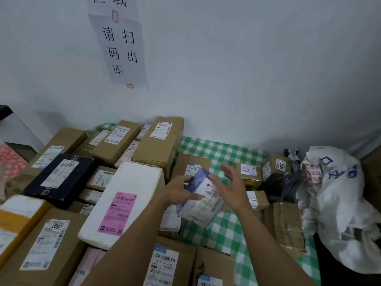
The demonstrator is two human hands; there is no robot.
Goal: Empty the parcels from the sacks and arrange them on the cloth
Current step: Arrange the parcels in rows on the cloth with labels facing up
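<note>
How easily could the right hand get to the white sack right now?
Probably yes: the right hand is open, gripping nothing, and the white sack lies to its right. Only low cardboard boxes and dark bags lie between, so it could likely pass over them.

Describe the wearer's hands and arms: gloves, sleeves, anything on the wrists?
Left hand and right hand are bare: no gloves, rings, watch or wristband in view. Left arm and right arm are uncovered down to the frame's bottom edge. No sleeve shows, and there are no markings or cables on either.
</note>
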